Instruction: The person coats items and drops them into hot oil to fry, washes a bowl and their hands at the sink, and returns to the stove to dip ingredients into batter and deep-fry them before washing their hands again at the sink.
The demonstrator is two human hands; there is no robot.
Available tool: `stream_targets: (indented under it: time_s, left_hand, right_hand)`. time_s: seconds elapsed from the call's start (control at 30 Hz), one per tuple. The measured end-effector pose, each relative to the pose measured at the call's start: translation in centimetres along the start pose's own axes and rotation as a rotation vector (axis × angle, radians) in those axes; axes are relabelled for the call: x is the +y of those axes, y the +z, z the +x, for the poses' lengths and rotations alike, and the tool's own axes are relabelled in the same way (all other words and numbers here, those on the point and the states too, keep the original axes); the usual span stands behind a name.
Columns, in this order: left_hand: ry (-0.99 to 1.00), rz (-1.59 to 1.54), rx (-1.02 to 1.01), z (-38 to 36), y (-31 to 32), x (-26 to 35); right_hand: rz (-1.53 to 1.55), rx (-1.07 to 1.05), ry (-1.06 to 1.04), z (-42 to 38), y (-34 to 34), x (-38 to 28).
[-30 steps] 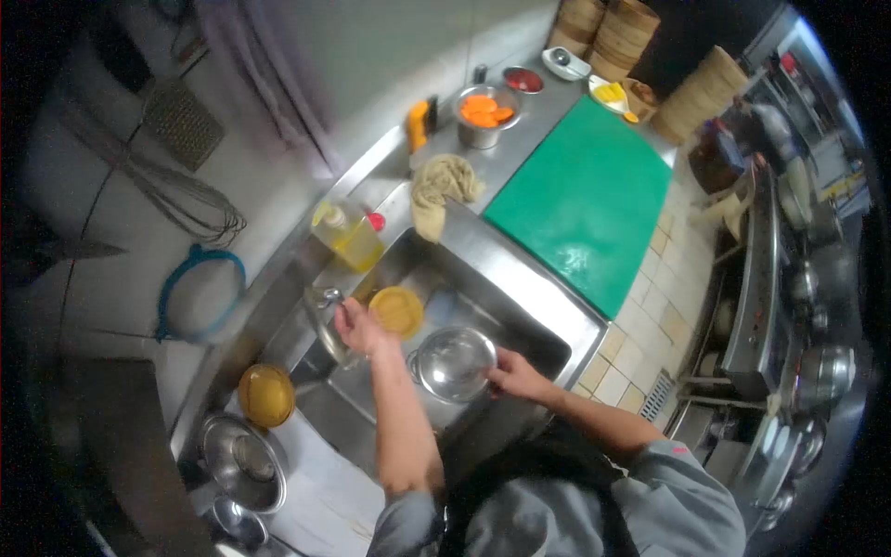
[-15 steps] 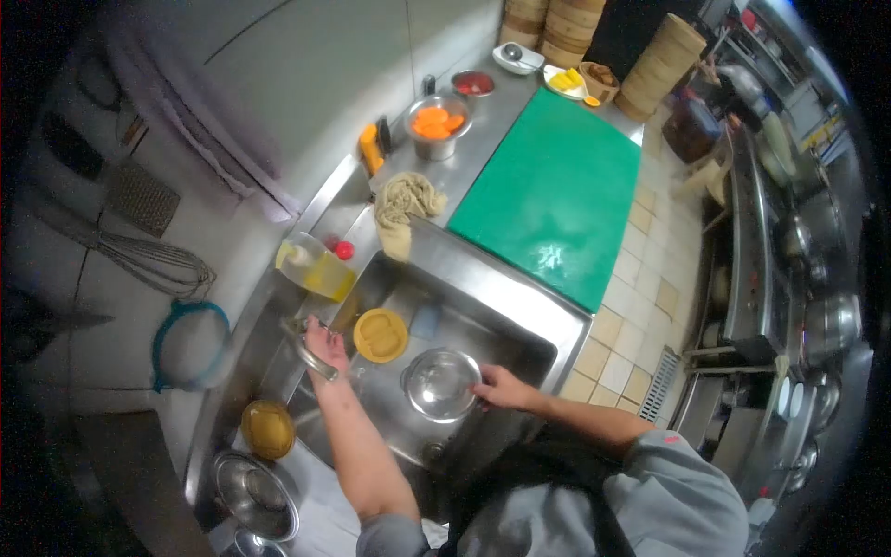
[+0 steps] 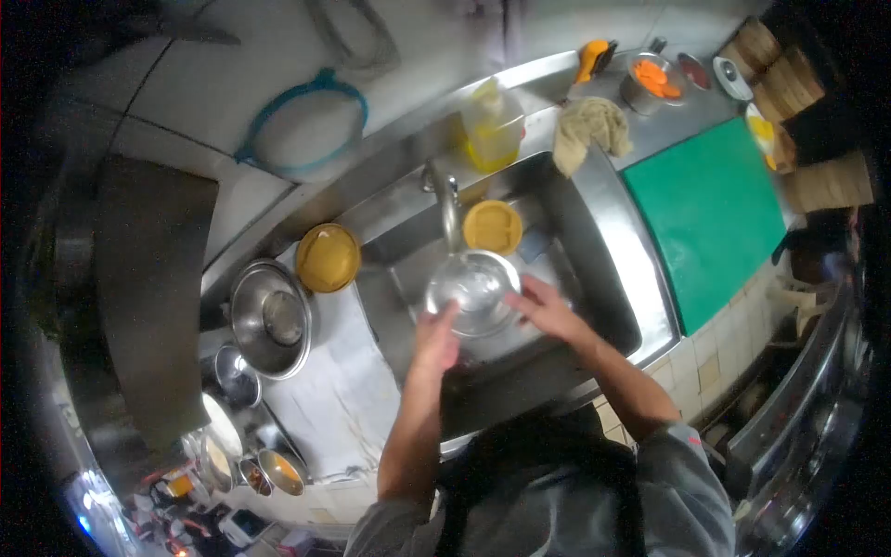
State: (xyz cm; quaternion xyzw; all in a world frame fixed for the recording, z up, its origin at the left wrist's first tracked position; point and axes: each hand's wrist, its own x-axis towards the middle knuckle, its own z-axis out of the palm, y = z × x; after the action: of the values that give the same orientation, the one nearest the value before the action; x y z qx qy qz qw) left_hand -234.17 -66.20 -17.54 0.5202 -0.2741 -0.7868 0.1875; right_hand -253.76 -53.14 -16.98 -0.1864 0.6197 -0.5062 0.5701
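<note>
A round, shiny metal bowl (image 3: 475,295) is held between my two hands in the sink (image 3: 608,269), right under the spout of the faucet (image 3: 451,218). My left hand (image 3: 436,340) is closed on the near left rim, thumb over the edge. At the right rim, my right hand (image 3: 549,310) grips the same bowl. Bright glints and blur show inside it. Just beyond the bowl, a round yellow-brown dish (image 3: 492,227) lies in the sink, with a bluish sponge-like block (image 3: 533,245) beside it.
Left of the sink stand a second yellow-brown dish (image 3: 328,258) and nested metal bowls (image 3: 269,320). A bottle of yellow liquid (image 3: 490,130) and a crumpled cloth (image 3: 591,132) sit along the back edge. A green cutting board (image 3: 710,223) lies to the right.
My left hand has left the faucet and taken hold of the bowl's left side. The bowl has come under the spout, still in my right hand. The view has turned toward the left.
</note>
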Motion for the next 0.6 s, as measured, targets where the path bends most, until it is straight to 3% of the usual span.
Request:
stream_targets:
  time_s: [0.1, 0.2, 0.27, 0.3, 0.37, 0.5, 0.6]
  left_hand:
    - [0.018, -0.085, 0.179, -2.0, -3.1, 2.7]
    - [0.109, -0.181, 0.110, -6.7, -3.0, 6.1]
    - [0.139, -0.231, 0.079, -7.6, -5.0, 6.2]
    - [0.138, -0.234, 0.092, -8.0, -5.8, 6.3]
    - [0.067, -0.110, 0.154, -8.8, -7.2, 6.5]
    - [0.055, -0.161, 0.143, -9.4, -7.5, 6.8]
    - [-0.002, -0.152, 0.225, -8.5, -7.3, 6.7]
  right_hand:
    - [-0.189, 0.039, -0.230, 4.8, 1.3, -1.8]
    - [-0.256, 0.181, -0.333, 10.8, 1.6, -3.7]
    - [-0.435, 0.284, -0.635, 16.0, 0.7, -2.9]
    - [-0.432, 0.272, -0.628, 17.2, 0.9, -3.9]
    - [-0.651, 0.316, -0.812, 18.1, 1.7, -6.3]
    - [-0.788, 0.284, -0.711, 19.4, 2.5, -6.6]
    - [-0.711, 0.251, -0.800, 19.0, 2.4, -6.0]
